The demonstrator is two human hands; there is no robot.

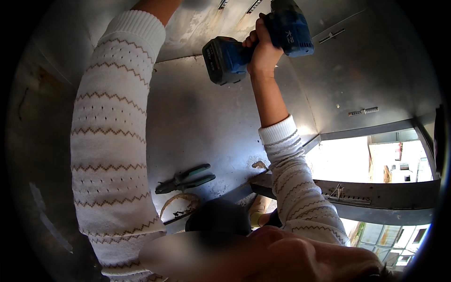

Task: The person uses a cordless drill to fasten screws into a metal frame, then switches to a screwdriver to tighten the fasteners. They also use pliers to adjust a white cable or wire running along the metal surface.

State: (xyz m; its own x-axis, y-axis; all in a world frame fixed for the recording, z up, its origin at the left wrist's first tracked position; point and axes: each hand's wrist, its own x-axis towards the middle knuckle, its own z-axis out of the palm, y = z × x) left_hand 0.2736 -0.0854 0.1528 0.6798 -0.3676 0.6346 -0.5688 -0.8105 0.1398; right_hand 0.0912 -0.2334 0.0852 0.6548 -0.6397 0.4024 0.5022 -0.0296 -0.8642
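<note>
White zigzag-knit sleeve (110, 155) leads to left hand off-frame, grip can't tell; right hand (265, 54) grips blue-black cordless power tool (289, 33) near grey metal panel (202, 113)'s upper edge, green-handled pliers (181, 182) idle near lower, work seemingly underway, results unseen.

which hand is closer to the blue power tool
Right: the right hand is wrapped around the grip of the blue power tool. The left hand is out of view; the left wrist leaves through the top edge, left of the tool.
</note>
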